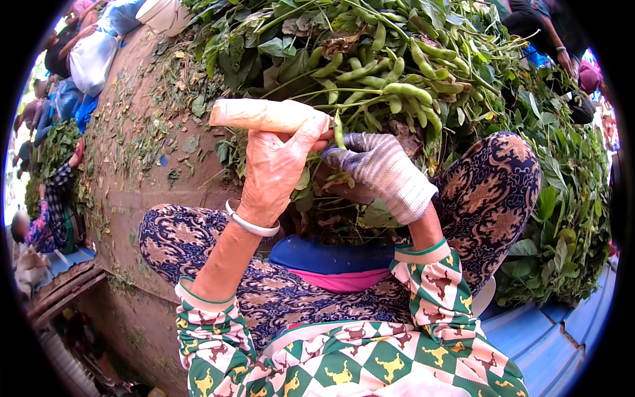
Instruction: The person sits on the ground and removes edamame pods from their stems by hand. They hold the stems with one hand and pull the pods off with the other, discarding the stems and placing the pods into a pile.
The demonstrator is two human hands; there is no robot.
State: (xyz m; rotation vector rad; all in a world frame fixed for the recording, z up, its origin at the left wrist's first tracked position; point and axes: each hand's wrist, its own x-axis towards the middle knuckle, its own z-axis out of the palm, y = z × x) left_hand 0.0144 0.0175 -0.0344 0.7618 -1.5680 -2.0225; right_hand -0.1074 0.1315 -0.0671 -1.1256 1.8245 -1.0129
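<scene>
My bare left hand (278,164), with a white bangle (252,223) at the wrist, grips a thick pale cylindrical handle (263,113) that points left. Its right end, by my thumb, touches or nearly touches a green soybean pod (338,130). That pod stands upright between the fingertips of my right hand (379,166), which wears a striped knit glove. Just beyond both hands lies a large heap of soybean plants with many plump pods (409,92) still on their stems. Whether a blade sits at the handle's end is hidden.
Leafy plants (555,208) are piled along my right side, above blue corrugated sheets (531,342). Leaf scraps litter the brown ground (149,144) at left. A white bag (93,62), a white bucket (161,15) and other people are farther off. A blue and pink item (337,255) lies between my legs.
</scene>
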